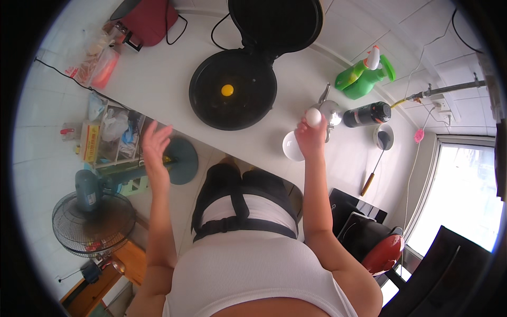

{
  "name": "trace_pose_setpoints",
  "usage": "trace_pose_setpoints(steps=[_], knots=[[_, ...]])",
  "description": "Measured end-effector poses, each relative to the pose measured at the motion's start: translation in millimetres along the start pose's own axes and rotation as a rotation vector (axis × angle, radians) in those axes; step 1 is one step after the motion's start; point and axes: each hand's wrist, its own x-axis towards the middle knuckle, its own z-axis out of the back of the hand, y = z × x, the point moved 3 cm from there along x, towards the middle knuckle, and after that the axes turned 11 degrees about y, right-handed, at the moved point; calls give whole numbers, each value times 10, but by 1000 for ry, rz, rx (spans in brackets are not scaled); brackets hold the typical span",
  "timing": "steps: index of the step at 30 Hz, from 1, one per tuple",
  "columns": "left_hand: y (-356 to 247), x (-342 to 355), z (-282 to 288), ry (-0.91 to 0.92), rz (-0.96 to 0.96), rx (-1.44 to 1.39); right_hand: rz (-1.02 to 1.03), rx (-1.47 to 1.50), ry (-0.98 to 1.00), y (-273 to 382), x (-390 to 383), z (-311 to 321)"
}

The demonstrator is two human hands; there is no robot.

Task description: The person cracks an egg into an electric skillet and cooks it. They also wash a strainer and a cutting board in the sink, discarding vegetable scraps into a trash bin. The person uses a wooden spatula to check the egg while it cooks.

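My right hand (pixel 311 136) has its fingers closed around a white egg (pixel 313 117), raised over the right part of the counter. Below that hand, and partly covered by it, sits a white bowl (pixel 290 146). A shiny metal kettle (pixel 331 112) is just beyond the egg. My left hand (pixel 156 148) hangs in the air off the counter's left front edge, fingers spread and nothing in it. Between the hands and farther back, a round black electric griddle (pixel 211 105) lies with its lid (pixel 280 24) up. A cracked egg with a yellow yolk (pixel 227 90) rests on its plate.
Green spray bottles (pixel 364 79), a black thermos (pixel 368 114) and a wooden-handled pan (pixel 384 138) stand on the right of the white counter (pixel 153 66). A red appliance (pixel 148 24) is at the back left. A standing fan (pixel 94 223) is at lower left.
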Motion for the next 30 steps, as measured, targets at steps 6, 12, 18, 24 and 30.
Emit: trace_pose_setpoints(steps=[6,12,18,24,30], knots=[[40,-141,-115,123,26,-65,198,-102,-187,74,-551,292],[-553,799,-376,231,-352,92,293,-203,-328,-27,-951,332],[-1083,2654,-1006,225,-679,555,339,-358,-358,-258,-1128,176],[-1492,3684,-1745,340,-592,964,421,-588,-378,-282,-1442,173],[-1488,4427,-2416,443,-519,1051,488,-648,-489,-150,-1601,460]])
